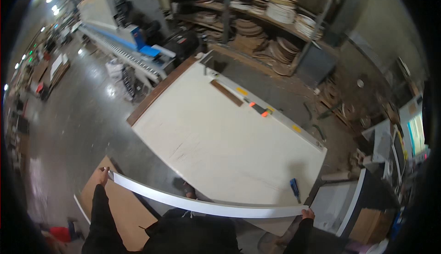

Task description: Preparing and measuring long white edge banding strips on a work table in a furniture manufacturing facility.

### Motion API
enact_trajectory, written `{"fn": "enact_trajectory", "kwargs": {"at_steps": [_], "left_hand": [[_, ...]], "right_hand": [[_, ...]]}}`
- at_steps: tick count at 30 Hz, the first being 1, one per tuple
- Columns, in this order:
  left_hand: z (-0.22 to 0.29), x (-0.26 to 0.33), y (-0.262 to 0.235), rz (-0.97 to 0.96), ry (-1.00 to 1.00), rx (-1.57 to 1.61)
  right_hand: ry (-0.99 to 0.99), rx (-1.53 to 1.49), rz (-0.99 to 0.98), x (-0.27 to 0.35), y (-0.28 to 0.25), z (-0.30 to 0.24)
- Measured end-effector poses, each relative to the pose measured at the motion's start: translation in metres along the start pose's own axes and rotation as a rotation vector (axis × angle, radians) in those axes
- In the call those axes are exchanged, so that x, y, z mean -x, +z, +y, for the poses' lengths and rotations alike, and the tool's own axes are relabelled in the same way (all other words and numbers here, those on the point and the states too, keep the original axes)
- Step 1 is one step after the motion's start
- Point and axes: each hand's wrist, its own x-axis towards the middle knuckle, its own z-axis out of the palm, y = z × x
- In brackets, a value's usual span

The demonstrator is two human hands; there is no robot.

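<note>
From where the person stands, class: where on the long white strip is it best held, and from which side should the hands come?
At its two ends, one hand each, coming in from outside the ends. The long white strip is thin and spans the person's whole front, so a grip at mid-length would probably let both ends droop. The left hand and right hand already grip it this way beside the white table.

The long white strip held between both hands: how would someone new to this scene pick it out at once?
Start at the big white worktable in the middle of the workshop. Along its near edge runs a long, narrow white strip, with the left hand at one end and the right hand at the other. Unlike the small blue tool nearby, it spans nearly the table's whole width.
</note>
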Motion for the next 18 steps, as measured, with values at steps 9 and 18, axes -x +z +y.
{"fn": "enact_trajectory", "kwargs": {"at_steps": [9,18], "left_hand": [[-0.193,0.139,-0.014,0.185,-0.375,0.163],[-0.421,0.315,-0.033,0.423,-0.847,0.236]], "right_hand": [[-0.375,-0.194,-0.268,-0.064,-0.005,-0.219],[-0.873,-0.225,-0.667,0.015,0.15,-0.587]]}}
